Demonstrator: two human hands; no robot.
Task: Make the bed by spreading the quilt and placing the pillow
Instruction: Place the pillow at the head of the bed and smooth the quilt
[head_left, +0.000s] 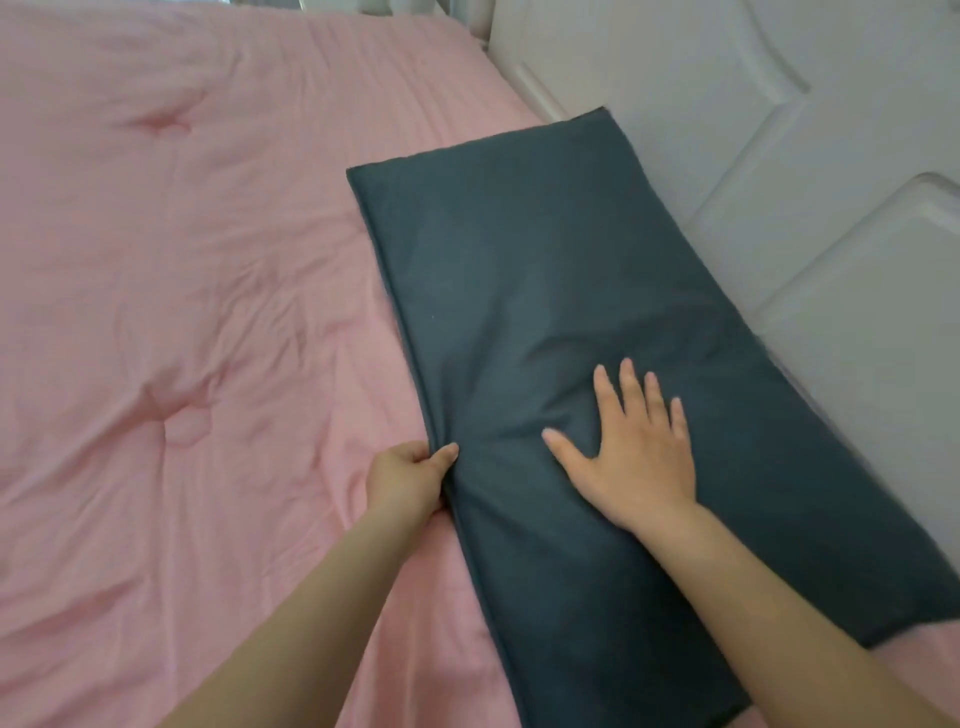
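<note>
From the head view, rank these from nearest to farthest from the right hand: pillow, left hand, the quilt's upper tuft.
1. Pillow: directly under the right hand.
2. Left hand: beside it, gripping the pillow's left edge.
3. Upper tuft: far left, up the pink quilt.

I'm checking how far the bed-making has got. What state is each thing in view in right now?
Quilt: pink, spread over the bed, lightly wrinkled.
Pillow: dark, lying flat on the quilt along the headboard, creased where the hands meet it.
Headboard: white, upright beside the pillow.
Left hand: fingers curled, gripping the pillow's near edge.
Right hand: fingers straight and spread, pressing flat on the pillow.
</note>
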